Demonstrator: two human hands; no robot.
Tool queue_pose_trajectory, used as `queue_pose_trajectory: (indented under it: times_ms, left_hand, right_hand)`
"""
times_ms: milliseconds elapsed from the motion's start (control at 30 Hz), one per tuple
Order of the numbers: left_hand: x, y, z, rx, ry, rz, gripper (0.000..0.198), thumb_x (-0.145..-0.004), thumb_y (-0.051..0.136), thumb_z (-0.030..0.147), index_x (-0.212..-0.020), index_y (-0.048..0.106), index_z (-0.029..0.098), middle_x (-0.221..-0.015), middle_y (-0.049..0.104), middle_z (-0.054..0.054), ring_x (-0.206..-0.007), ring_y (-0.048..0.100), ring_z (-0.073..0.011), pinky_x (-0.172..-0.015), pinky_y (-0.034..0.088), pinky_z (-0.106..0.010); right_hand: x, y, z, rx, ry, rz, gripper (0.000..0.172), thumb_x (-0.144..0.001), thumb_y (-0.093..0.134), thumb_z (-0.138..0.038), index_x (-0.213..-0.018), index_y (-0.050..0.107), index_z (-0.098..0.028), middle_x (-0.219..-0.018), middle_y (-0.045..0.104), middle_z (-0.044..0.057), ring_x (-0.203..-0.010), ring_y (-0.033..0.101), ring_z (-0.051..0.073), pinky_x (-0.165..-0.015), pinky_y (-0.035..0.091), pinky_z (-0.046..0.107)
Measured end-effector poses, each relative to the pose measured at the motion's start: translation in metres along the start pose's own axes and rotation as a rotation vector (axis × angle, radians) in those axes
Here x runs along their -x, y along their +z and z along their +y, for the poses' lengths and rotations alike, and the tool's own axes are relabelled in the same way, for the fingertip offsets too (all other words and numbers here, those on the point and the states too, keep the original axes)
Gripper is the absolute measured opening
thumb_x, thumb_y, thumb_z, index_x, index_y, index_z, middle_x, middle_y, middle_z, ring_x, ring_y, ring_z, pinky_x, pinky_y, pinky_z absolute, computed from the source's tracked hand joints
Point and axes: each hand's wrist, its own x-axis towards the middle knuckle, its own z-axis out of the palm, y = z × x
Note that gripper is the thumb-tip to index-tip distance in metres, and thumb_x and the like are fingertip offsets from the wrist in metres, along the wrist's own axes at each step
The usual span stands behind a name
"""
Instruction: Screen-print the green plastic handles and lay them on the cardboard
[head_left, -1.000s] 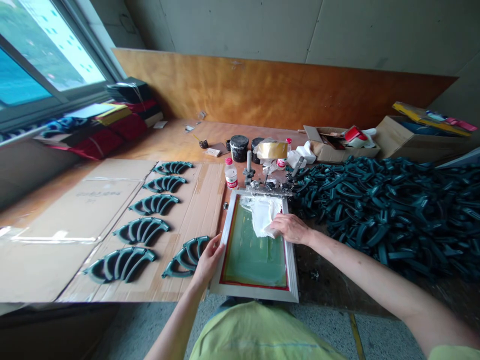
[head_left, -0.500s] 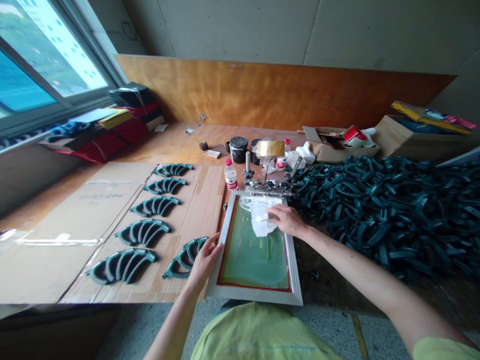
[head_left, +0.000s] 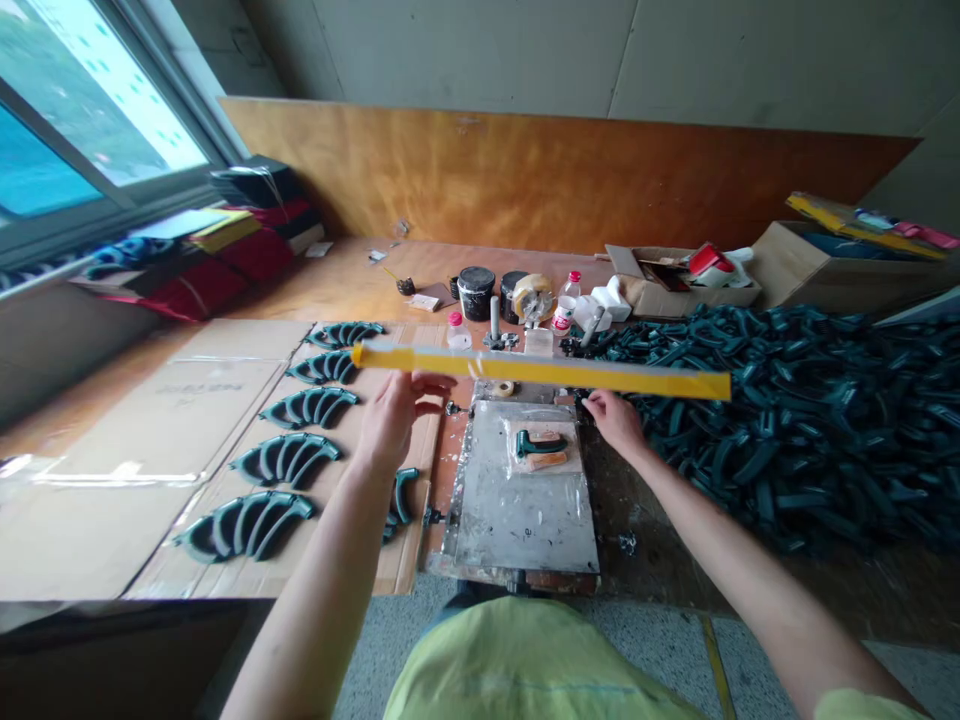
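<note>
A screen-printing frame (head_left: 540, 372) is raised, so only its yellow edge shows as a long bar across the middle. Just beneath its left part is my left hand (head_left: 397, 412), fingers apart and pointing right; the bar hides some of it. My right hand (head_left: 616, 424) is below the bar's right part, its thumb and fingers pinched together. What they hold, if anything, cannot be made out. Between my hands, a dark green curved handle (head_left: 541, 444) lies on a small holder upon a grey metal plate (head_left: 525, 530).
Fanned rows of green handles (head_left: 259, 527) lie on cardboard (head_left: 172, 410) at left. A large heap of similar handles (head_left: 780, 420) covers the right side. Behind stand black tubs (head_left: 477, 294), red-capped bottles (head_left: 564, 302), a tape roll (head_left: 533, 298) and an open carton (head_left: 679, 285).
The frame has swung up from lying flat, exposing the plate and handle. My left hand has moved up from the frame's left side. My right hand has shifted right, away from the white ink.
</note>
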Motion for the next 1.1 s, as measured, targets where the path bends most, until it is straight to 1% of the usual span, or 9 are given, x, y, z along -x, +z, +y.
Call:
queue_pose_trajectory:
  times_ms: [133, 233, 400, 567, 667, 800, 900, 1000, 1100]
  left_hand:
    - [-0.011, 0.012, 0.001, 0.042, 0.029, 0.044, 0.051, -0.083, 0.052, 0.065, -0.093, 0.065, 0.016, -0.080, 0.070, -0.005, -0.071, 0.064, -0.0139, -0.056, 0.048, -0.020]
    - [0.015, 0.013, -0.032, 0.033, -0.021, 0.097, 0.050, -0.082, 0.056, 0.063, -0.106, 0.063, 0.020, -0.085, 0.071, -0.004, -0.071, 0.064, -0.0131, -0.057, 0.049, -0.020]
    - [0.091, 0.030, -0.117, -0.039, -0.702, -0.229, 0.056, -0.078, 0.064, 0.061, -0.112, 0.064, 0.016, -0.104, 0.073, -0.015, -0.083, 0.071, -0.0242, -0.055, 0.054, -0.028]
    - [0.123, 0.036, -0.152, 0.279, -0.753, 0.037, 0.025, -0.090, 0.058, 0.041, -0.096, 0.062, 0.017, -0.096, 0.072, -0.009, -0.080, 0.072, -0.0200, -0.060, 0.058, -0.028]
    - [0.120, -0.005, -0.156, 0.184, -0.677, 0.210, 0.023, -0.091, 0.057, 0.039, -0.093, 0.062, 0.017, -0.093, 0.073, -0.008, -0.073, 0.073, -0.0175, -0.054, 0.056, -0.024]
    - [0.130, -0.092, -0.168, 0.038, -0.620, 0.565, 0.027, -0.094, 0.051, 0.041, -0.090, 0.060, 0.015, -0.083, 0.073, -0.008, -0.068, 0.072, -0.0162, -0.054, 0.056, -0.023]
    - [0.152, -0.142, -0.183, -0.036, -0.664, 0.756, 0.033, -0.095, 0.047, 0.045, -0.094, 0.060, 0.015, -0.093, 0.074, -0.011, -0.070, 0.072, -0.0150, -0.057, 0.056, -0.023]
    - [0.166, -0.164, -0.198, -0.092, -0.739, 0.818, 0.041, -0.095, 0.044, 0.049, -0.088, 0.062, 0.013, -0.100, 0.073, -0.016, -0.070, 0.072, -0.0153, -0.056, 0.056, -0.022]
    - [0.165, -0.170, -0.209, -0.152, -0.783, 0.791, 0.049, -0.092, 0.044, 0.056, -0.083, 0.064, 0.012, -0.095, 0.074, -0.018, -0.070, 0.072, -0.0182, -0.052, 0.055, -0.024]
  right_hand:
    - [0.039, 0.033, -0.014, 0.017, -0.187, -0.176, 0.038, -0.084, 0.068, -0.036, -0.117, 0.060, -0.022, -0.101, 0.068, 0.006, -0.096, 0.060, 0.023, -0.079, 0.043, 0.032]
    - [0.046, 0.036, -0.028, 0.060, -0.270, -0.244, 0.028, -0.082, 0.072, -0.025, -0.108, 0.064, -0.025, -0.103, 0.066, 0.004, -0.101, 0.055, 0.023, -0.086, 0.039, 0.034]
    - [0.078, 0.024, -0.069, 0.033, -0.353, -0.162, 0.006, -0.088, 0.065, -0.023, -0.094, 0.066, -0.021, -0.091, 0.062, 0.005, -0.094, 0.052, 0.021, -0.082, 0.040, 0.032]
    - [0.111, 0.036, -0.104, -0.007, -0.722, -0.176, 0.020, -0.095, 0.051, -0.020, -0.108, 0.066, -0.021, -0.086, 0.062, 0.004, -0.087, 0.053, 0.018, -0.080, 0.042, 0.032]
    - [0.095, 0.023, -0.058, 0.048, -0.653, -0.181, 0.031, -0.091, 0.048, -0.008, -0.109, 0.067, -0.023, -0.090, 0.066, 0.004, -0.088, 0.055, 0.018, -0.079, 0.042, 0.030]
    - [0.055, -0.014, 0.061, 0.435, -0.200, -0.248, 0.023, -0.080, 0.053, -0.005, -0.088, 0.070, -0.020, -0.090, 0.068, 0.011, -0.088, 0.055, 0.023, -0.073, 0.039, 0.032]
    - [0.038, -0.026, 0.139, 0.620, -0.018, -0.320, 0.024, -0.075, 0.050, -0.003, -0.078, 0.068, -0.018, -0.086, 0.067, 0.014, -0.085, 0.055, 0.027, -0.068, 0.036, 0.036]
    - [0.038, -0.025, 0.181, 0.568, -0.023, -0.319, 0.021, -0.074, 0.051, -0.008, -0.071, 0.067, -0.021, -0.087, 0.066, 0.015, -0.091, 0.055, 0.030, -0.069, 0.035, 0.041]
    - [0.041, -0.019, 0.197, 0.402, -0.034, -0.166, 0.021, -0.070, 0.050, -0.010, -0.059, 0.060, -0.024, -0.082, 0.065, 0.013, -0.087, 0.058, 0.030, -0.070, 0.038, 0.043]
